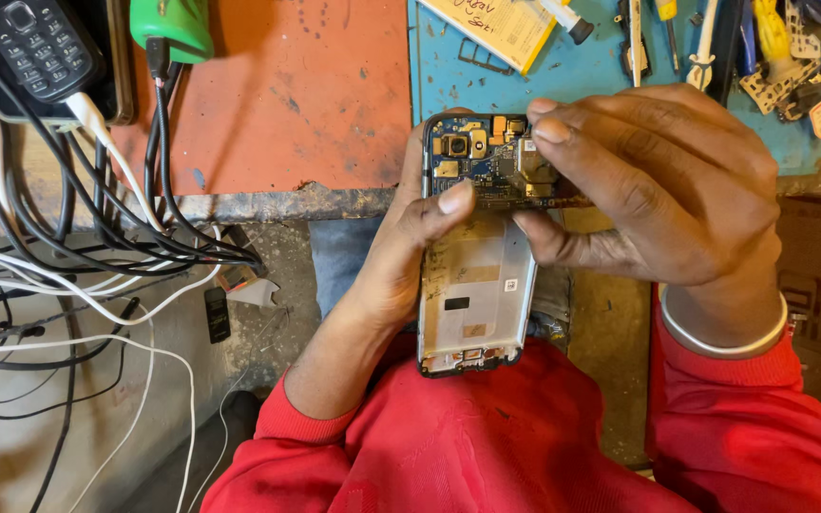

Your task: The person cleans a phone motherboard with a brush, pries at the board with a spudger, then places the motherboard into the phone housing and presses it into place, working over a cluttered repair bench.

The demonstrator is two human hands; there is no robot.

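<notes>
An opened smartphone (475,285) with its back cover off is held upright over my lap, its circuit board and camera module (455,145) exposed at the top and the bare metal frame below. My left hand (401,247) grips the phone from behind and from the left, thumb pressed across the board's lower edge. My right hand (658,185) reaches in from the right, fingertips pinching at the right side of the circuit board. A metal bangle circles my right wrist, and both arms wear red sleeves.
The orange workbench (296,95) edge runs just behind the phone. A blue mat (563,85) carries a yellow battery (496,28), screwdrivers and small tools (772,47). At left, a keypad phone (35,43), a green charger (171,24) and tangled cables (78,247) hang down.
</notes>
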